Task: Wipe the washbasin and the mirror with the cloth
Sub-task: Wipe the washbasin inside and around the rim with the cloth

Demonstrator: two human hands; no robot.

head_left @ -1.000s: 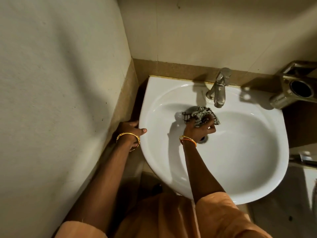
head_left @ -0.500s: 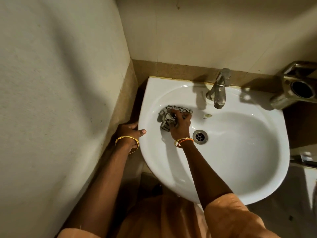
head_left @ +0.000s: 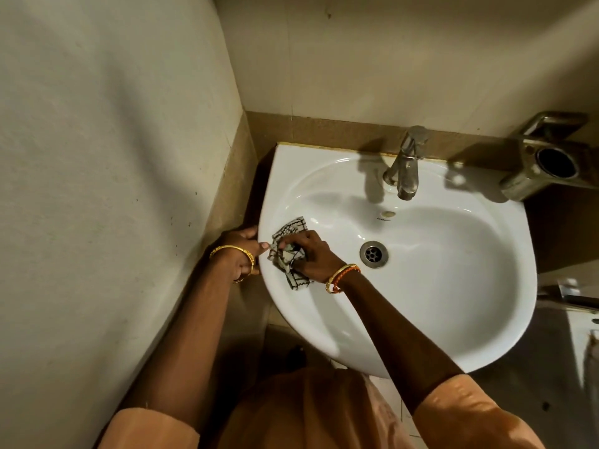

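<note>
White ceramic washbasin point(head_left: 437, 286): right hand point(head_left: 312, 257) pressing crumpled checked cloth point(head_left: 288, 251), fingers clenched on it; left hand point(head_left: 241, 251) gripping rim, probably for balance.

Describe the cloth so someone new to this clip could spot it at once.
Find the white washbasin in the corner. On its left inner slope, under the right hand, lies the cloth: crumpled, pale with dark check lines, the only patterned thing there.
</note>
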